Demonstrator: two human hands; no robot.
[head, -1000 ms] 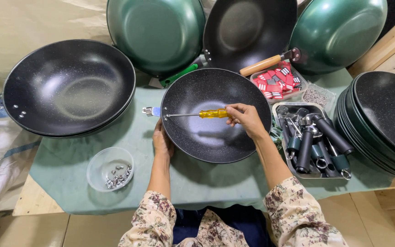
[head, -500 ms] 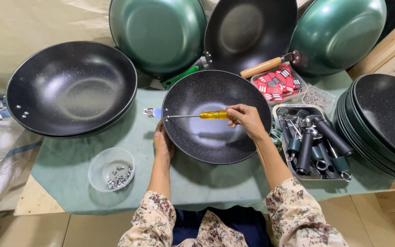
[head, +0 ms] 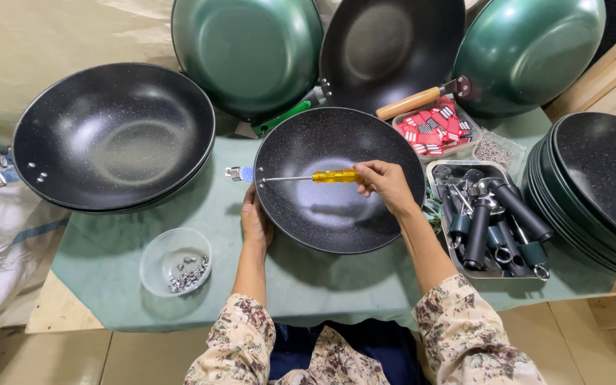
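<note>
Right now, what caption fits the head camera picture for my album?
Right hand holds a yellow-handled screwdriver across a black speckled pan steadied by the left hand.

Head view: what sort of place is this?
Likely a cookware assembly bench in a small workshop. Many identical woks are stacked around one wok that the right hand works on with a screwdriver, beside a tray of loose handles and a bowl of screws.

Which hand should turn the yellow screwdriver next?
Probably the right hand: it holds the screwdriver by its yellow handle, tip at the pan rim bracket. The left hand steadies the pan's edge.
</note>
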